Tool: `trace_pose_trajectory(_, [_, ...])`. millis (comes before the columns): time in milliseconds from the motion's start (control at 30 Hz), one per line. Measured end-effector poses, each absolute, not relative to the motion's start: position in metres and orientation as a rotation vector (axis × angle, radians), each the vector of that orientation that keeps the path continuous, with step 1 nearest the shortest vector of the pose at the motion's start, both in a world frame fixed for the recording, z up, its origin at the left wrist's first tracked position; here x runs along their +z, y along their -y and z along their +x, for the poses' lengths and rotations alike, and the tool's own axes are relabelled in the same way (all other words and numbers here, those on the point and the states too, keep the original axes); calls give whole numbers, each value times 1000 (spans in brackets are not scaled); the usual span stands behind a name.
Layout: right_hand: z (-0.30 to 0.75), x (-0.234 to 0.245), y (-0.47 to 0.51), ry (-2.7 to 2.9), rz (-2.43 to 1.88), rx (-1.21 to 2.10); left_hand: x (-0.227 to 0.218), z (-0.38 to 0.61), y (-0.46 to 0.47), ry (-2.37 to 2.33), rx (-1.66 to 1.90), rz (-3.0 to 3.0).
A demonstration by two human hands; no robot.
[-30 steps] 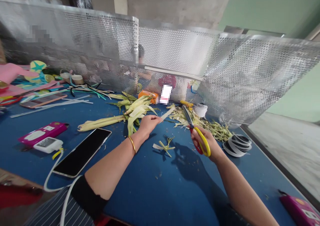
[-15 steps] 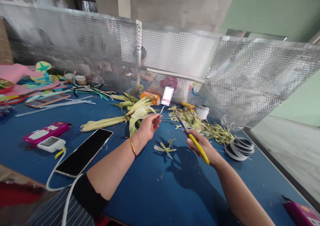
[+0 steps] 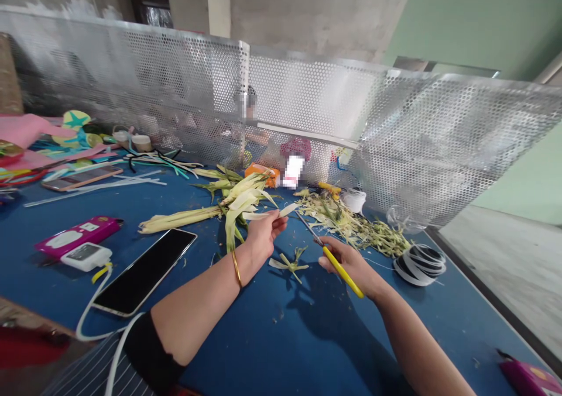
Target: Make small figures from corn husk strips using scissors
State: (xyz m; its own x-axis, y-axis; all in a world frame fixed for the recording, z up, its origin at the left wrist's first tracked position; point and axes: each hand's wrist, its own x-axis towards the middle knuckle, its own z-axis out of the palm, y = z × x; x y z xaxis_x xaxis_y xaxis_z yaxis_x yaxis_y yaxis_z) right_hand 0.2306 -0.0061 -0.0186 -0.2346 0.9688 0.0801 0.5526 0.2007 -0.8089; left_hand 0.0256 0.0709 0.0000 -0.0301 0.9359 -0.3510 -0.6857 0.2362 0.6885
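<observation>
Pinched in the fingers of my left hand (image 3: 262, 235) is a pale strip of corn husk (image 3: 288, 210), its free end pointing right. My right hand (image 3: 346, 262) grips yellow-handled scissors (image 3: 342, 272), whose blades point up and left, their tips close to the strip's end; whether they touch it I cannot tell. Below and between my hands, a small knotted husk piece (image 3: 288, 264) with several arms lies on the table. Just behind my left hand rests a bundle of corn husks (image 3: 241, 200), leaves spread over one another.
Husk scraps (image 3: 346, 217) are heaped beyond the scissors, with a white coil of strip (image 3: 420, 264) to their right. A black-screened phone (image 3: 147, 272), a white cable and a magenta box (image 3: 81, 235) lie left. A perforated metal screen (image 3: 307, 92) closes off the table's (image 3: 246, 337) back.
The husk strip in my left hand now extends flat to the right, and the scissor tips have shifted slightly left and down toward its end. The knotted piece stays in place.
</observation>
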Motion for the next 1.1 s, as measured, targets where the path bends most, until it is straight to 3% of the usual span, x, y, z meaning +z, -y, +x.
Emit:
trace_pose_trajectory(833, [212, -23, 1, 1787, -1527, 704, -9, 40, -61, -1034, 1288, 387])
trace_pose_trajectory(1100, [223, -8, 10, 1919, -2225, -39, 5, 33, -59, -1076, 1309, 583])
